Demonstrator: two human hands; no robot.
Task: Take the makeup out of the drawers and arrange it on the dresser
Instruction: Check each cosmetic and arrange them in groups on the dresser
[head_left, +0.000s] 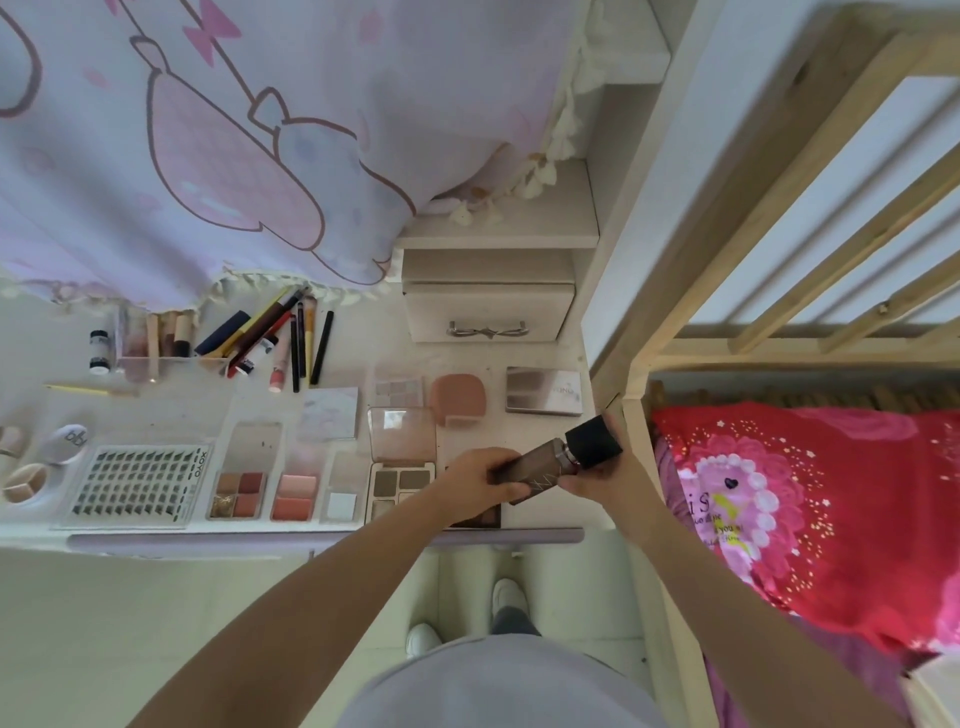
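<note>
Makeup, mostly laid out in rows across the surface (545, 493), nears full arrangement as left hand (485, 475) and right hand (597, 475) together clasp a black-capped bottle (558, 460) above it, not yet placed, the drawer (488, 312) closed.

Brown bottle (540, 466), black cap (594, 441); red floral bedding (841, 499).

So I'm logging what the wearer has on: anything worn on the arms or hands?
Nothing visible. Both forearms are bare up to the frame edge, with no sleeves in view. The left hand and right hand show no gloves, watch or bracelets; rings cannot be made out.
</note>
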